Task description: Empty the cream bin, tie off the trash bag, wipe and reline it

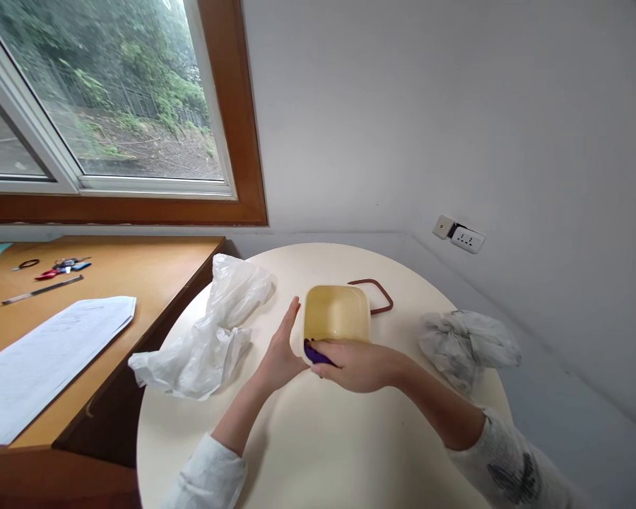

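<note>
A pale yellow, square-cornered plastic container [339, 307] stands on the round table, its inside facing me. My left hand [282, 353] is at the container's left side, fingers stretched out and thumb spread towards its near corner. Whether it touches the wall is hard to make out. My right hand [357, 364] is closed on a dark purple soft-looking piece [318, 353], perhaps a cloth, at the container's near left rim. Most of that piece is hidden under my fingers. Behind the container's right side lies a brown angular loop [386, 297], partly covered by it.
The round cream table [318, 445] also bears a crumpled white plastic bag [206, 339] at left and a knotted, filled plastic bag [469, 343] at right. Papers [58, 353], a pen [42, 290] and keys [66, 265] lie on the wooden desk [153, 261].
</note>
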The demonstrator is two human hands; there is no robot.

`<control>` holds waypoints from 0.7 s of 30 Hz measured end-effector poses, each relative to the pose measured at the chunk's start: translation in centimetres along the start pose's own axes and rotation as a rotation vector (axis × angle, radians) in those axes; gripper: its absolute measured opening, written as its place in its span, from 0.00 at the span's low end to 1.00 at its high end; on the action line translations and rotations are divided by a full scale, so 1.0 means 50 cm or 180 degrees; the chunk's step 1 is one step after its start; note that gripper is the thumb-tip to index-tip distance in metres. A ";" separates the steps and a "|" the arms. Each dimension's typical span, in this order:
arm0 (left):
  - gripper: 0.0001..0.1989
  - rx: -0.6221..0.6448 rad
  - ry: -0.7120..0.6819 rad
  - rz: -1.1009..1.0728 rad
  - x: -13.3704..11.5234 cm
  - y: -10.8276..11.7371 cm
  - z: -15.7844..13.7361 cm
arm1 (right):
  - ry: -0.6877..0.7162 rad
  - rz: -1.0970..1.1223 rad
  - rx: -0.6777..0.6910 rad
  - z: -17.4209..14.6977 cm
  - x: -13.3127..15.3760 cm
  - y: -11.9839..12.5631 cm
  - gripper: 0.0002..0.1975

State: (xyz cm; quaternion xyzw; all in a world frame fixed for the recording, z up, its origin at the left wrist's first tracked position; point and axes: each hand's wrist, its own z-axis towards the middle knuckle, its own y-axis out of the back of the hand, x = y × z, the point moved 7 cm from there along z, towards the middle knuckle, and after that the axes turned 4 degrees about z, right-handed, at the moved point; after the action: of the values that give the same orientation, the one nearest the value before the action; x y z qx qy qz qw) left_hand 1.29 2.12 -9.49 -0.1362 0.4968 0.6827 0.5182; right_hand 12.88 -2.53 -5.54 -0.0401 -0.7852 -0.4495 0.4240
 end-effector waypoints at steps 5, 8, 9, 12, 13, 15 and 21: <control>0.29 -0.0575 -0.0448 0.0323 0.004 0.013 -0.005 | -0.0108 0.0770 -0.0744 0.027 -0.013 0.013 0.15; 0.24 -0.0786 -0.0487 0.0306 -0.006 0.017 -0.007 | -0.0016 0.1413 -0.1212 0.043 -0.017 0.022 0.15; 0.25 -0.0726 -0.0504 0.0279 -0.013 0.015 -0.007 | 0.0036 0.1643 -0.1348 0.048 -0.017 0.023 0.15; 0.34 -0.0249 -0.0511 0.0261 -0.031 -0.004 -0.005 | 0.0087 0.2197 -0.1634 0.063 -0.017 0.022 0.16; 0.40 -0.0081 -0.0489 0.0297 -0.033 -0.012 -0.005 | 0.0056 0.2313 -0.1685 0.068 -0.017 0.019 0.16; 0.50 0.0113 -0.0454 0.0427 -0.031 -0.023 -0.005 | 0.0032 0.2457 -0.1725 0.075 -0.013 0.012 0.16; 0.56 -0.0169 -0.0306 0.0513 0.000 -0.024 -0.005 | 0.0067 0.1602 -0.1349 0.073 -0.005 -0.004 0.17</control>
State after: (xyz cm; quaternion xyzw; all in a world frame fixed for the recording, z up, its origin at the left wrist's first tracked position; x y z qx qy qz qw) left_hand 2.21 1.85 -10.25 -0.0765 0.4624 0.7409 0.4811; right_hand 10.67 0.12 -6.68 -0.3155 -0.6352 -0.4844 0.5121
